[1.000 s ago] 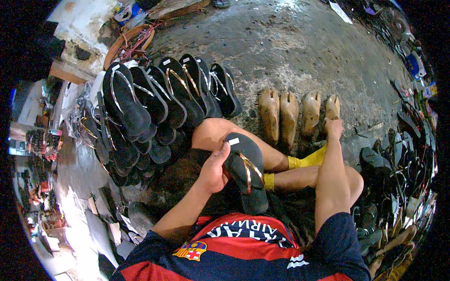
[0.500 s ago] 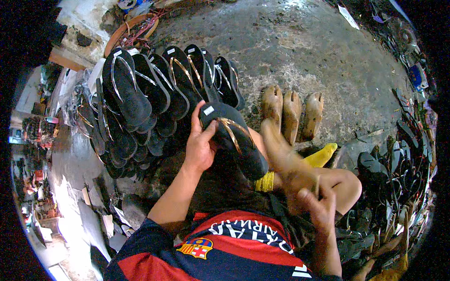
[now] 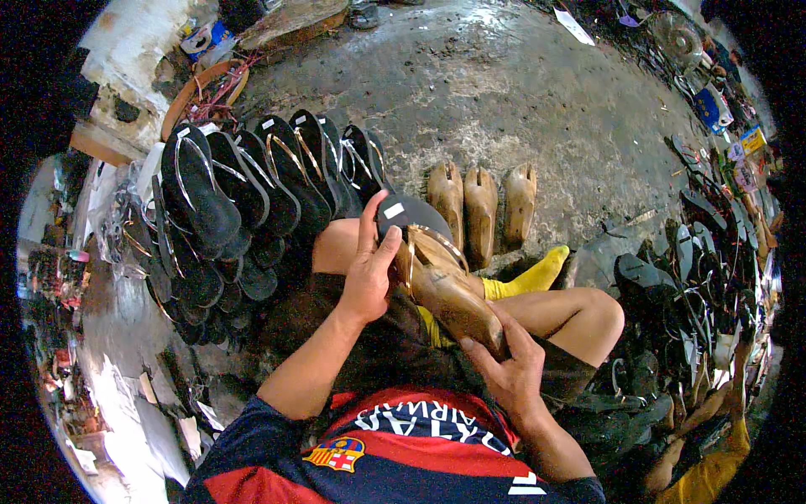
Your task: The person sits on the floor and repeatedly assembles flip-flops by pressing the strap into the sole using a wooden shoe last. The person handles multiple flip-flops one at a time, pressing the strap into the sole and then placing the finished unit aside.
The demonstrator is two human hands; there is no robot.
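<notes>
My left hand [image 3: 367,281] grips a black flip-flop [image 3: 407,212] by its toe end, thumb on top. The flip-flop has gold straps and a small white label. My right hand [image 3: 514,361] is wrapped round the heel end of a wooden shoe last [image 3: 457,302]. The last lies on the flip-flop, its toe end under the gold straps, and hides most of the sole. Just beyond stand three more wooden lasts, a left one [image 3: 446,197], a middle one [image 3: 481,214] and a right one [image 3: 520,202], on the concrete floor.
Several finished black flip-flops [image 3: 201,189] lean in rows at the left. A pile of dark soles and straps [image 3: 663,290] lies at the right. My foot in a yellow sock [image 3: 537,273] rests ahead. Another person's yellow garment [image 3: 714,466] shows at lower right.
My right hand has brought the wooden last left to the flip-flop, and its toe end now sits under the straps. The head view has shifted slightly.
</notes>
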